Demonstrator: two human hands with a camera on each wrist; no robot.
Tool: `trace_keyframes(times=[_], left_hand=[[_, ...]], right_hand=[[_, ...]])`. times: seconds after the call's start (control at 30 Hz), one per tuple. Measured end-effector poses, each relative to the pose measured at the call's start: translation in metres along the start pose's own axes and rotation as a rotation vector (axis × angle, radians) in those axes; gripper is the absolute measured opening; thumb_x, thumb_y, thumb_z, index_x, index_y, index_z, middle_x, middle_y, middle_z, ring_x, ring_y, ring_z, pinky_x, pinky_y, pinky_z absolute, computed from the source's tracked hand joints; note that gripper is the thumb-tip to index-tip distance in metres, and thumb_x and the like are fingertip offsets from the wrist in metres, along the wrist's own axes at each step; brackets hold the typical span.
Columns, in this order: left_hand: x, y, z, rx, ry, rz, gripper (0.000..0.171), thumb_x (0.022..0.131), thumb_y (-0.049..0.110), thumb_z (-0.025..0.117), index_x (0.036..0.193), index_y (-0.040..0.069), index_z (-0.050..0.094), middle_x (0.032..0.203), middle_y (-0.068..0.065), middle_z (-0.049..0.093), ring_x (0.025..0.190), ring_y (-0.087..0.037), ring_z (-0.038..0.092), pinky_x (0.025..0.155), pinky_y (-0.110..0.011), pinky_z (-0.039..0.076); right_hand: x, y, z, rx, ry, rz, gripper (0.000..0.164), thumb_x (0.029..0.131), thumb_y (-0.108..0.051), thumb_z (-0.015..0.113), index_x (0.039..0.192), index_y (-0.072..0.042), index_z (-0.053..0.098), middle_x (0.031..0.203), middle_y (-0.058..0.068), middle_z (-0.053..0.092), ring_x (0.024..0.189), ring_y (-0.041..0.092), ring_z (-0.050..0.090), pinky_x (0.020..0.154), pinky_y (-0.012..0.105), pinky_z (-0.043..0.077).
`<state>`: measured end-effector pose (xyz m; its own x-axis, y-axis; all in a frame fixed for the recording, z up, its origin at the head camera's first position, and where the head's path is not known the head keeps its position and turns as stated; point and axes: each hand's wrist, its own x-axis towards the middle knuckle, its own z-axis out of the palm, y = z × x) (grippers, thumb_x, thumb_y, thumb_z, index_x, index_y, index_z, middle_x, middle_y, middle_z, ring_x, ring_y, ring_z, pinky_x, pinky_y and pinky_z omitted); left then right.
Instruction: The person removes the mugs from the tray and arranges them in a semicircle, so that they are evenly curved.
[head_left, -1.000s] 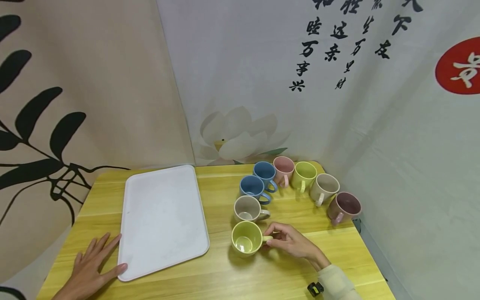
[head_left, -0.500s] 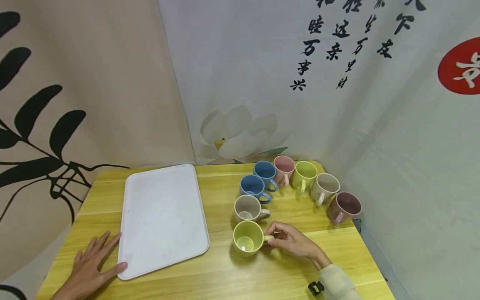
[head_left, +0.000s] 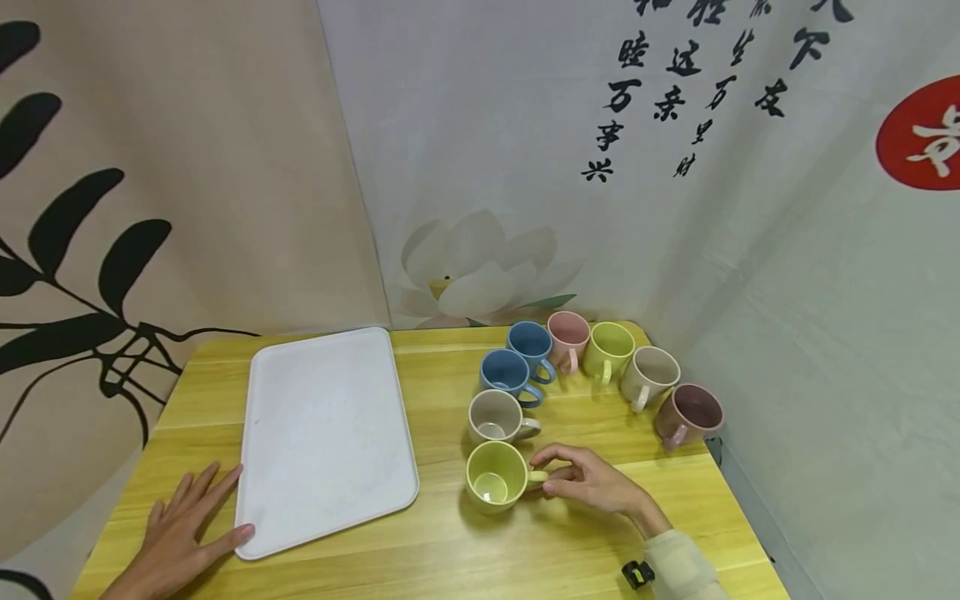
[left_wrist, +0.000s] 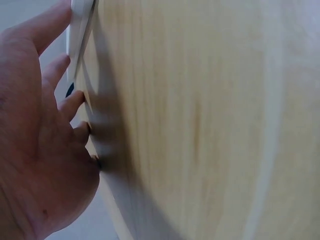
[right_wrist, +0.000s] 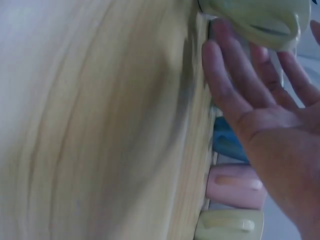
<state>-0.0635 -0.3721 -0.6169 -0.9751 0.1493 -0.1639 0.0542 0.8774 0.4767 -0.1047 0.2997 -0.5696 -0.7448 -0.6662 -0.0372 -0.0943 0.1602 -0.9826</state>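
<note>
My left hand (head_left: 180,529) lies with fingers spread at the near-left corner of a white tray (head_left: 330,442). Its thumb and index finger touch the tray's edge; the left wrist view shows the left hand (left_wrist: 55,135) beside that rim. Next to the handle of the nearest yellow-green mug (head_left: 495,477) is my right hand (head_left: 596,483). In the right wrist view its fingers (right_wrist: 240,75) are extended below the yellow-green mug (right_wrist: 260,15), with the handle free of a grip. That mug stands upright, in front of a grey-beige mug (head_left: 495,417).
Two blue mugs (head_left: 504,372) stand behind the grey-beige one. A pink mug (head_left: 567,336), another yellow-green mug (head_left: 607,352), a beige mug (head_left: 649,377) and a purple mug (head_left: 690,415) curve along the right side of the wooden table (head_left: 420,550). Cloth backdrops (head_left: 480,150) rise behind.
The right hand has let go of the yellow-green mug's handle and drawn slightly right. The mug shifted very little earlier and now stands still. The left hand keeps its place.
</note>
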Motion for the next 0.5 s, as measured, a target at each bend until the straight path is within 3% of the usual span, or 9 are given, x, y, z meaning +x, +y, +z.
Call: trace_keyframes(times=[0.13,0.27,0.37,0.5], left_hand=[[0.001,0.004,-0.003,0.024,-0.023,-0.021,0.102,0.106,0.065,0.067,0.18,0.011,0.023,0.177,-0.048,0.017,0.155,-0.086,0.008,0.107,-0.104,0.009],[0.001,0.009,-0.009,0.091,-0.026,-0.044,0.101,0.105,0.07,0.066,0.175,0.005,0.033,0.172,-0.05,0.026,0.152,-0.084,0.02,0.109,-0.103,0.016],[0.004,0.015,-0.015,0.138,0.004,-0.067,0.103,0.104,0.076,0.064,0.17,0.001,0.041,0.169,-0.051,0.032,0.148,-0.081,0.031,0.111,-0.1,0.026],[0.008,0.026,-0.021,0.147,0.136,-0.044,0.099,0.103,0.072,0.071,0.165,-0.002,0.047,0.165,-0.048,0.041,0.144,-0.073,0.041,0.111,-0.093,0.036]], right_hand=[[-0.005,-0.003,-0.005,-0.04,0.106,0.008,0.041,0.114,-0.007,0.064,0.147,0.016,0.055,0.138,0.046,0.061,0.121,0.025,0.08,0.104,0.038,0.07],[-0.006,-0.005,-0.011,-0.152,0.259,-0.019,0.038,0.114,-0.008,0.065,0.147,0.01,0.059,0.134,0.04,0.069,0.122,0.034,0.079,0.105,0.025,0.065],[-0.005,-0.006,-0.014,-0.259,0.376,-0.062,0.036,0.112,-0.006,0.067,0.147,0.001,0.063,0.135,0.034,0.072,0.124,0.039,0.076,0.107,0.029,0.066],[-0.002,-0.005,-0.018,-0.438,0.515,-0.09,0.037,0.109,-0.009,0.072,0.146,-0.006,0.066,0.14,0.023,0.075,0.129,0.038,0.074,0.11,0.046,0.066]])
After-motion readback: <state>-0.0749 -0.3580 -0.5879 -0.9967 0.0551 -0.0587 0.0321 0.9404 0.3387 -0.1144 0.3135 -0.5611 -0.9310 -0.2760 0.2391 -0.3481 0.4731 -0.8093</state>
